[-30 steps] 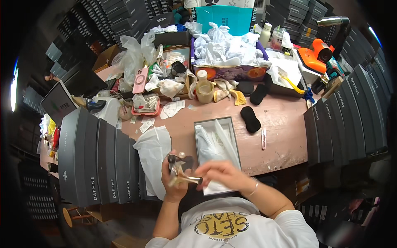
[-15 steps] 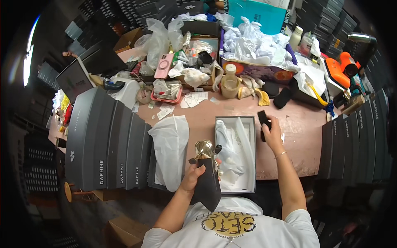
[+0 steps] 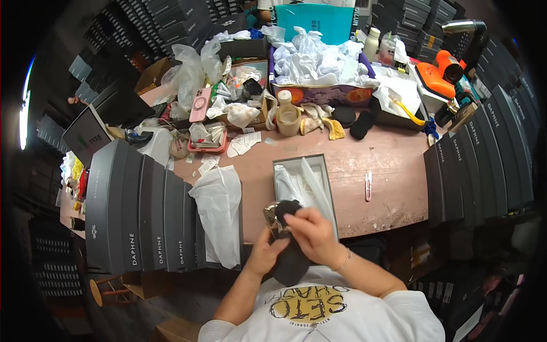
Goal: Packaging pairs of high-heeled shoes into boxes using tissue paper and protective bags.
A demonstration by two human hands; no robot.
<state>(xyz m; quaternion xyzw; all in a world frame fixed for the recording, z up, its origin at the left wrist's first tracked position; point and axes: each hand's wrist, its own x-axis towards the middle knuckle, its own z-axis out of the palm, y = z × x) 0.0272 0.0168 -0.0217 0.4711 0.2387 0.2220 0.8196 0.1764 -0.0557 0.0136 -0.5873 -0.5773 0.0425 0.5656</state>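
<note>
My left hand is wrapped round a black shoe with a shiny gold part, held close to my chest with its dark end toward me. My right hand pinches a small black pad against the gold part. The fingers hide much of both things. Just beyond the hands lies an open grey shoebox, lined with white tissue. Pink-handled thread snips rest on the table to the right of the box.
Grey shoeboxes stand in rows at left and right. White paper covers an open box beside the left row. Along the back are a pink phone, a brown jar, crumpled paper and an orange tool.
My right hand has brought the black pad leftward from the table's right side onto the shoe. The snips now show where that hand was. The whole view has shifted slightly.
</note>
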